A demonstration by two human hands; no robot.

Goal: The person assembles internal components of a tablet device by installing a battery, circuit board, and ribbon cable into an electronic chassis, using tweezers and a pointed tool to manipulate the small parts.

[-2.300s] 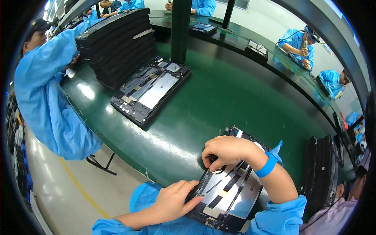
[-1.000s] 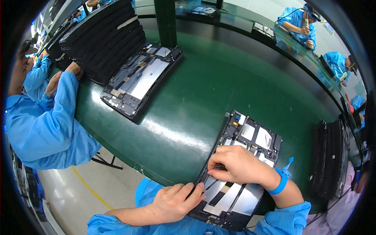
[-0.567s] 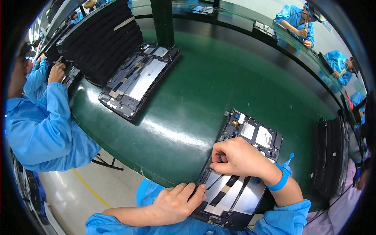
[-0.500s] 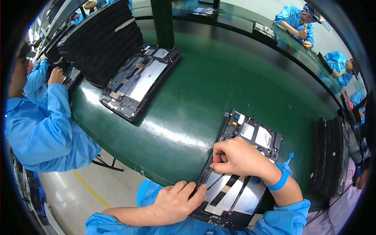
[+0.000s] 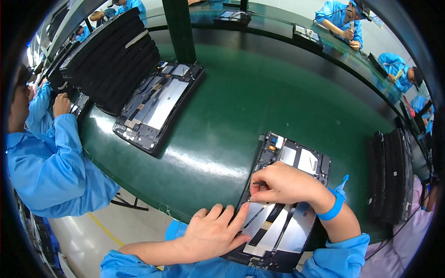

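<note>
An opened tablet (image 5: pixel 293 229) lies tilted on the green table in front of me, its silver inner plates, black ribbon cables and small boards exposed. My right hand (image 5: pixel 289 184) is over its middle, near the left edge. Thumb and forefinger pinch a small dark piece, mostly hidden by the fingers, so its kind does not show. A blue strap circles this wrist. My left hand (image 5: pixel 211 234) lies at the tablet's lower left edge with its fingers spread. Its forefinger reaches up the edge, its tip close to the right fingertips.
Another opened tablet (image 5: pixel 168 105) lies at the left beside a tall stack of black tablet shells (image 5: pixel 111 60). More dark shells (image 5: pixel 391 178) stand on the right. A green post (image 5: pixel 180 32) rises at the back. A co-worker in blue (image 5: pixel 51 162) sits close on the left; others work beyond.
My left hand has spread its fingers, and its forefinger has slid up the tablet's edge toward the right hand. The right hand keeps its pinch in nearly the same place.
</note>
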